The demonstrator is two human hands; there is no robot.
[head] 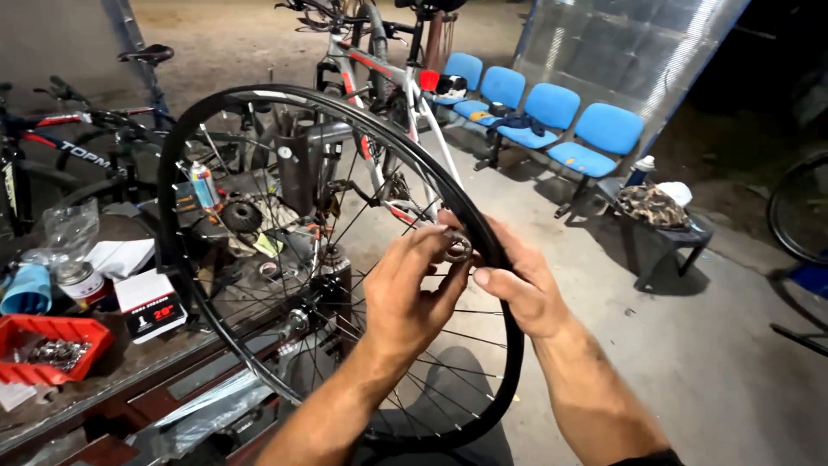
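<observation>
Fingers [431,246] of the left hand [405,293] are pinching a small metal ring [458,250] at the bicycle wheel [259,95] rim, while the right hand [522,285] is gripping that rim just beside them. Left of the fingers, a cluttered surface [129,362] is carrying a red tray [52,332].

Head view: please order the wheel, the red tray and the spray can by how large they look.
1. wheel, largest by far
2. red tray
3. spray can, smallest, though it stands farther away
</observation>
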